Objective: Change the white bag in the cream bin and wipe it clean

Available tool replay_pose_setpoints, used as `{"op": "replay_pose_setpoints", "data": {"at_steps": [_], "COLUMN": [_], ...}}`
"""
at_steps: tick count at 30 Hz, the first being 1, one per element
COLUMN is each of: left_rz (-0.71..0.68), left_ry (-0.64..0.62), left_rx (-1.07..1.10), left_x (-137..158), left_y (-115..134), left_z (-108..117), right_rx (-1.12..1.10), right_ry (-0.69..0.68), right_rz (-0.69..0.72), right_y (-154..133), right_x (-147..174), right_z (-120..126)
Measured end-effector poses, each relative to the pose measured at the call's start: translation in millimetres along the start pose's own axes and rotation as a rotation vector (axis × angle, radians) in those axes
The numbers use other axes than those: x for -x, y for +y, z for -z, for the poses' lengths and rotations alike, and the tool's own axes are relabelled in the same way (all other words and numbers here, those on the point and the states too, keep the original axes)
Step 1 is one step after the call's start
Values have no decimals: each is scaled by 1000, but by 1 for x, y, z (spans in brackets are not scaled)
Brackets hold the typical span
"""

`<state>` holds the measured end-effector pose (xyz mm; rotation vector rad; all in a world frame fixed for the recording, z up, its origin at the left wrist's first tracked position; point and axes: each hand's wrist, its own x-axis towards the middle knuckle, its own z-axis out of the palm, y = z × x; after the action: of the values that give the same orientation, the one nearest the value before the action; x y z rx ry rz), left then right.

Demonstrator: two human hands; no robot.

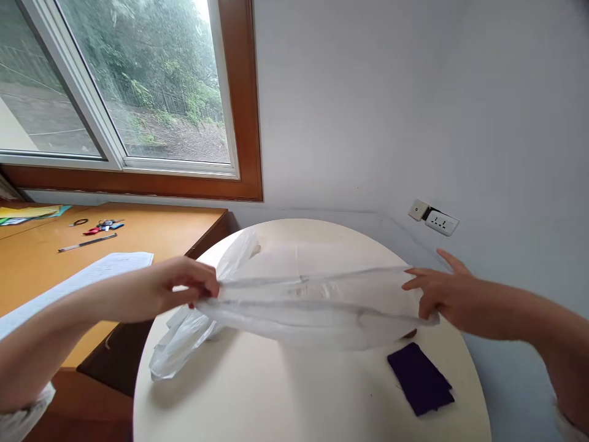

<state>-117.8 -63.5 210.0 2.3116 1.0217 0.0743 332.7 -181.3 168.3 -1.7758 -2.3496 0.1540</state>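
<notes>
A thin, see-through white plastic bag (pixel 313 307) is stretched sideways above the round white table (pixel 221 393). At its left end, my left hand (pixel 184 283) pinches the gathered plastic, and the bag's crumpled handles (pixel 184 344) hang down below and rise behind the fingers. My right hand (pixel 444 288) grips the other end between thumb and fingers, with one finger lifted away. On the table below the right hand lies a folded dark purple cloth (pixel 421 377). Something small and brown (pixel 408 334) shows partly under the bag's right edge; I cannot make out what it is.
To the left stands a wooden desk (pixel 175 221) with printed paper (pixel 110 270), a pen (pixel 87 243), a bunch of keys (pixel 105 226) and a black ring (pixel 81 221). A wall socket (pixel 442 222) sits behind the table at right. A window (pixel 151 92) is at upper left.
</notes>
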Motion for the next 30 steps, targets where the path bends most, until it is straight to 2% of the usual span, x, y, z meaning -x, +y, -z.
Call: {"op": "replay_pose_setpoints", "data": {"at_steps": [3, 5, 8, 11, 13, 15, 17, 20, 22, 25, 28, 30], "left_rz": [-6, 15, 94, 85, 60, 50, 39, -1, -8, -41, -72, -33], "left_ry": [-51, -59, 9, 99, 186, 270, 296, 285, 329, 443, 542, 599], "left_rx": [-82, -151, -214, -135, -64, 13, 77, 88, 103, 168, 270, 400], "left_x": [0, -5, -18, -29, -32, -33, -33, -40, -48, -62, -71, -77], "left_y": [0, -5, -20, -32, -31, -22, -8, 13, 21, 24, 23, 23], "left_z": [-30, -49, -69, -71, -67, -64, -68, -86, -99, -107, -101, -93], "right_rx": [161, 253, 288, 118, -38, -208, -401, -675, -810, -923, -966, -993], "right_ry": [-240, -281, -293, -213, -106, 3, 63, 79, 103, 135, 189, 251], "right_rz": [-78, -113, -76, -14, -63, -164, -225, -224, -216, -207, -189, -195], "right_y": [-14, -26, -40, -47, -50, -52, -54, -57, -59, -63, -64, -62], "right_x": [8, 5, -5, -18, -26, -34, -42, -58, -70, -87, -97, -102], "right_z": [-30, -46, -65, -73, -74, -74, -76, -86, -93, -100, -101, -100]}}
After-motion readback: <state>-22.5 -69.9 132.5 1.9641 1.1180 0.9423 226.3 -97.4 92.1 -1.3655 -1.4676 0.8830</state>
